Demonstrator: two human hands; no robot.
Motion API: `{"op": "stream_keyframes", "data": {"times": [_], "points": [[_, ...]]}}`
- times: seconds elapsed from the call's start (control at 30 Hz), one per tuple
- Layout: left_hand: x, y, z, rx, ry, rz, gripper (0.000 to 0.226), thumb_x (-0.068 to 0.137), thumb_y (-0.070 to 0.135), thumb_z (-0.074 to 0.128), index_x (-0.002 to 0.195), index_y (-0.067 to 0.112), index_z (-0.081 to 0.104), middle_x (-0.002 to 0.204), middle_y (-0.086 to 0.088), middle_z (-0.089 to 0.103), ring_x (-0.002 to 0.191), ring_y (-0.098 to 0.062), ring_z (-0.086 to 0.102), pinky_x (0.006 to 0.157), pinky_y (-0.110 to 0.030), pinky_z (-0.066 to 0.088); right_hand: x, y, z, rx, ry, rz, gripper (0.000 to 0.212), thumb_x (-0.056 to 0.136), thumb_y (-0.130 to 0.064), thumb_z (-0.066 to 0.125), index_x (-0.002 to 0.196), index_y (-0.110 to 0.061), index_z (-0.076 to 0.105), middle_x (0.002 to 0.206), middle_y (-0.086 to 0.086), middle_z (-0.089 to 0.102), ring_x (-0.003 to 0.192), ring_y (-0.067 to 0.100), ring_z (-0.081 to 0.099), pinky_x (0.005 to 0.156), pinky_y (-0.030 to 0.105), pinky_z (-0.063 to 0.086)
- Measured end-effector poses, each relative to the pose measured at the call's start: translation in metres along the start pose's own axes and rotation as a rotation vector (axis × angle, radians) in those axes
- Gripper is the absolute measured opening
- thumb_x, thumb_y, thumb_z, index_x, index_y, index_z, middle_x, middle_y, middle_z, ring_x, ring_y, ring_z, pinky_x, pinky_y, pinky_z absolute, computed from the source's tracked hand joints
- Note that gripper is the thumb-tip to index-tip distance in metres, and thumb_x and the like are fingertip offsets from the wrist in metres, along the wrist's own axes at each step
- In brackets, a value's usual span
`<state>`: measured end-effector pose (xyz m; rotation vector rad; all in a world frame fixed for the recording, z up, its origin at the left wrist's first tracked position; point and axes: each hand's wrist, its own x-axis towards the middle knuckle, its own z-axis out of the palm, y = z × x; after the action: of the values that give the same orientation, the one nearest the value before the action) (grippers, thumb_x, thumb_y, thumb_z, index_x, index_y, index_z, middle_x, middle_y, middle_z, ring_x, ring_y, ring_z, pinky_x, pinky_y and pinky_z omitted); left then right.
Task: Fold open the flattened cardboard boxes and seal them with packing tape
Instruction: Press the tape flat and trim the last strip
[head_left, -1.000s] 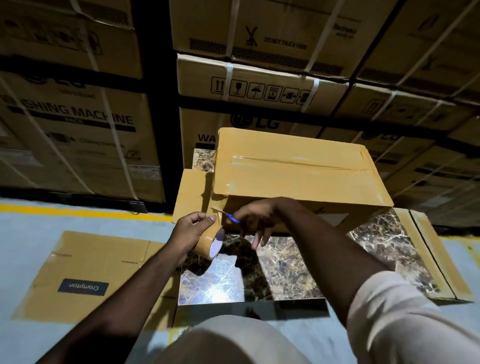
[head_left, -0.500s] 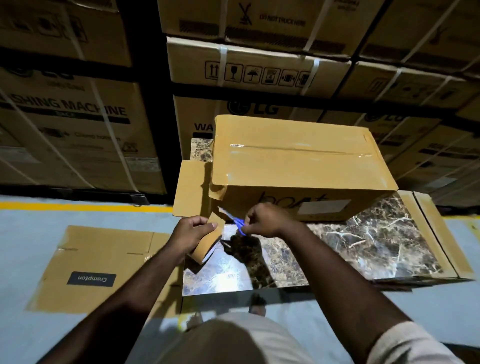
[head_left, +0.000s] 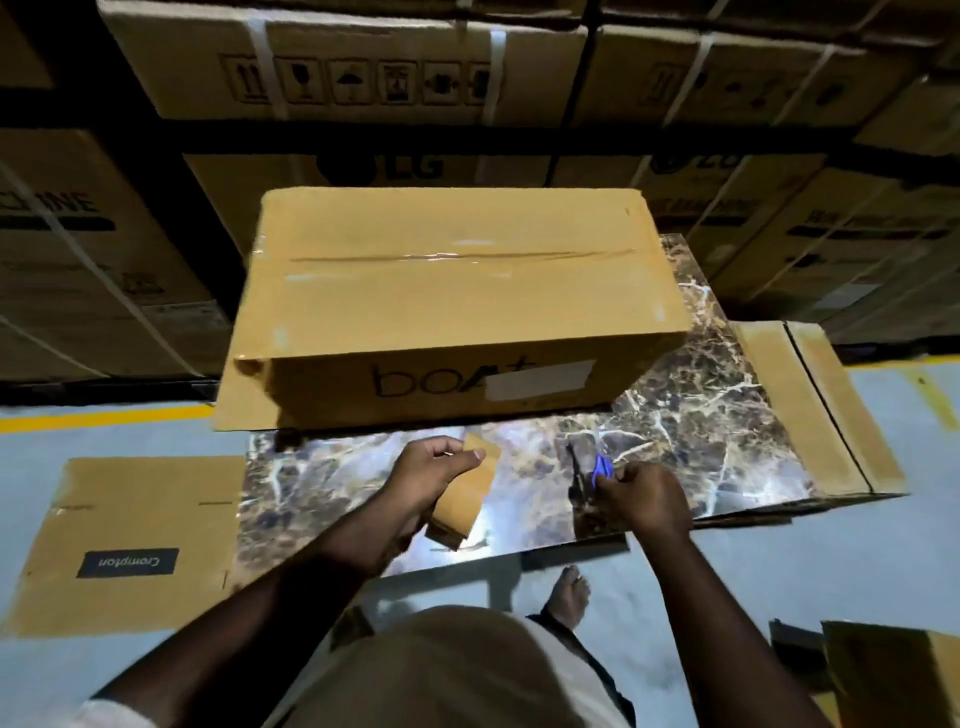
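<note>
Only the one head view here, looking down. The boAt-marked box (head_left: 457, 306) sits at about 12 o'clock on the marble-patterned bench (head_left: 691, 436), flaps closed, with a shiny strip of tape running along the top seam and down the left end. So I'd say this one is basically sealed.

Left hand (head_left: 431, 478), just left of centre near the bench's front edge, has its fingers wrapped round the brown tape roll (head_left: 460, 506), which is well clear of the box. Right hand (head_left: 644, 499), around 3 o'clock from the left one, is clenched on a small cutter with a blue handle (head_left: 602, 467), blade side down near the bench top. Can't tell if it's touching.

What's left, judging by the floor: a flattened Crompton box (head_left: 124, 540) lies at 9 o'clock, not opened yet, and more flat cardboard (head_left: 815, 410) hangs off the bench's right end at 3 o'clock. There's another cardboard piece (head_left: 893, 675) at 5 o'clock. So one done, several to go.
</note>
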<state>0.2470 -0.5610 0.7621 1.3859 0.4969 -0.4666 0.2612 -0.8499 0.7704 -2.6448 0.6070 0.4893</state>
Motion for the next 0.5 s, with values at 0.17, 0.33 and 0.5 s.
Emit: {"op": "stream_keyframes", "data": {"times": [0.17, 0.33, 0.5], "points": [[0.030, -0.001, 0.125, -0.045, 0.003, -0.078, 0.017, 0.088, 0.022, 0.081, 0.084, 0.012, 0.069, 0.076, -0.012, 0.066, 0.059, -0.022, 0.059, 0.053, -0.026, 0.041, 0.083, 0.068, -0.025, -0.081, -0.015, 0.008, 0.036, 0.085, -0.045, 0.075, 0.079, -0.010, 0.073, 0.095, 0.015, 0.072, 0.096, 0.033, 0.073, 0.077, 0.035, 0.054], [0.046, 0.009, 0.220, 0.007, 0.094, -0.072, 0.016, 0.091, 0.017, 0.079, 0.083, 0.008, 0.068, 0.069, -0.006, 0.065, 0.051, -0.015, 0.057, 0.048, -0.021, 0.041, 0.139, 0.100, -0.039, 0.001, -0.040, 0.076, 0.048, 0.083, -0.050, 0.074, 0.108, -0.008, 0.074, 0.117, 0.016, 0.069, 0.108, 0.036, 0.071, 0.089, 0.040, 0.058], [0.061, 0.018, 0.269, 0.033, 0.146, -0.110, 0.022, 0.087, 0.025, 0.083, 0.087, 0.005, 0.072, 0.077, -0.008, 0.068, 0.065, -0.019, 0.058, 0.058, -0.026, 0.041, 0.167, 0.112, -0.053, -0.096, -0.105, 0.055, 0.073, 0.079, -0.065, 0.076, 0.126, -0.010, 0.063, 0.131, 0.014, 0.054, 0.125, 0.037, 0.058, 0.094, 0.038, 0.052]]}}
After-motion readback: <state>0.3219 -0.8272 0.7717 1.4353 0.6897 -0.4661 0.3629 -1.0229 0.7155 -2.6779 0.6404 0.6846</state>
